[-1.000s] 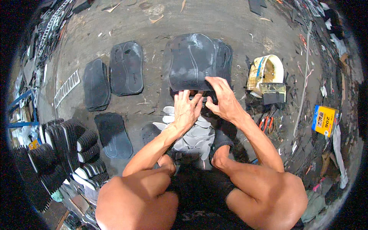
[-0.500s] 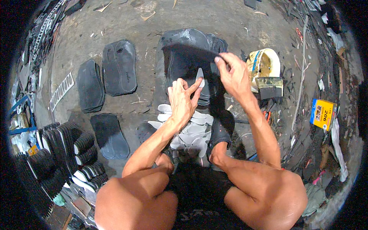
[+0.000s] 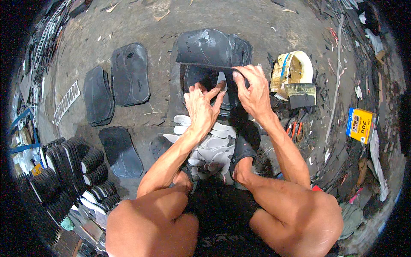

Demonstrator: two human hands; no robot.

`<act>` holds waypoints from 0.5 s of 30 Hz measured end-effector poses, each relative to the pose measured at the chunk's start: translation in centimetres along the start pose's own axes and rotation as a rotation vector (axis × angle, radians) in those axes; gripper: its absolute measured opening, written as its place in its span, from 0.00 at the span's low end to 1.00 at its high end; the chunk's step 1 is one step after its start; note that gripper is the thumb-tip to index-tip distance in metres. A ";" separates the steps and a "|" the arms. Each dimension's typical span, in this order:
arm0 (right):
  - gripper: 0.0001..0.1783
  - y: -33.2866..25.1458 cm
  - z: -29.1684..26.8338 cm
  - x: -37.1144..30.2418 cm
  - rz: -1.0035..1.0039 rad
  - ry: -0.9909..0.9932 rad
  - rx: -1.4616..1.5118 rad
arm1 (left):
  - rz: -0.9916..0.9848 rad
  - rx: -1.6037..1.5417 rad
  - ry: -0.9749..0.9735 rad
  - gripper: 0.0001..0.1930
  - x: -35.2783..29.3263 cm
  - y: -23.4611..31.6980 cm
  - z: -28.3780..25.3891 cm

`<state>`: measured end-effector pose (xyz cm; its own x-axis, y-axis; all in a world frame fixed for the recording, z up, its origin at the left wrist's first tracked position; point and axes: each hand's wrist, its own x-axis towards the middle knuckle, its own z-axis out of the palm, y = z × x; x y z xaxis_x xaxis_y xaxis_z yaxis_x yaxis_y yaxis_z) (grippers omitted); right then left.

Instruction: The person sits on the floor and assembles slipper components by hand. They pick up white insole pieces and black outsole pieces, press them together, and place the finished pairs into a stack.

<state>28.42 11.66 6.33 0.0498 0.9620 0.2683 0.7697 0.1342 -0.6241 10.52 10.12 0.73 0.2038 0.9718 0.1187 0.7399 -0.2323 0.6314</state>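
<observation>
Landmark: the dark grey, sole-outlined, rubber-like sheet [image 3: 203, 48], its near edge raised. The right hand [image 3: 253, 85] pinches its near right corner. Under that edge, a pale grey, tapered flat piece [image 3: 221, 77] lies at the left hand's [image 3: 200, 106] index fingertip, touching; whether gripped cannot be told.

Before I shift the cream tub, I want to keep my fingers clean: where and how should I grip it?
Probably pinch the cream tub by its right rim, coming from the right. That edge looks pale and bare, whereas brownish residue coats the inside and a dark-faced block sits in front of the near side.
</observation>
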 end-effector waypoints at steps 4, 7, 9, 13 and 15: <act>0.10 0.6 2.0 -1.9 -0.032 -0.092 -0.054 | -0.019 -0.002 0.000 0.16 0.2 -0.1 0.3; 0.10 0.4 2.1 -2.6 -0.055 -0.098 -0.152 | -0.047 -0.006 0.018 0.17 -0.2 -0.6 0.9; 0.10 0.3 2.3 -2.7 -0.035 -0.125 -0.160 | -0.052 -0.037 0.050 0.16 -0.5 -0.9 1.1; 0.13 0.7 2.4 -3.6 -0.061 -0.152 -0.181 | -0.022 -0.235 0.170 0.15 -0.8 -1.4 0.9; 0.20 0.9 2.8 -5.0 -0.134 -0.165 -0.285 | -0.158 -0.388 0.186 0.15 -1.6 -0.8 0.0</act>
<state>27.14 7.68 2.38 -0.1497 0.9688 0.1974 0.9101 0.2130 -0.3555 9.59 8.74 0.06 -0.0375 0.9931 0.1112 0.4509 -0.0825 0.8887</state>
